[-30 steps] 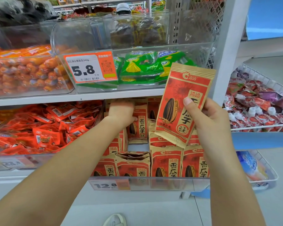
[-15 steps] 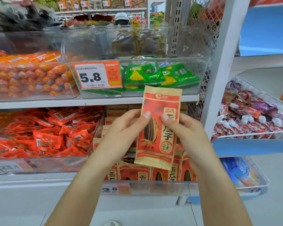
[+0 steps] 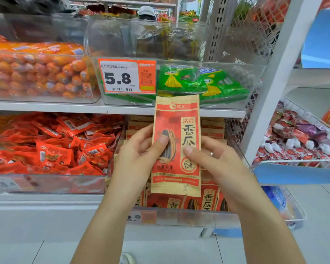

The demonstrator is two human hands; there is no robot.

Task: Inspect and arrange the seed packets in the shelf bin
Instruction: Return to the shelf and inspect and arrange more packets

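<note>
The seed packet [image 3: 176, 145] stands upright above the shelf bin [image 3: 179, 216] at its front edge, pinched by left hand [image 3: 139, 155] and right hand [image 3: 213, 159] (thumbs on its face), so a loosened grip could drop it crooked onto the rows below.

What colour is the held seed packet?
Red front with tan kraft-paper edges; head view shows the seed packet best.

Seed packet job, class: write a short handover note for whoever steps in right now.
Left hand and right hand: both pinch one seed packet, held upright, front facing you, above the shelf bin.
More packets stand in the bin.
Done: this packet is out for inspection.
Left: finish checking it, then set it back and tidy the rows.
</note>
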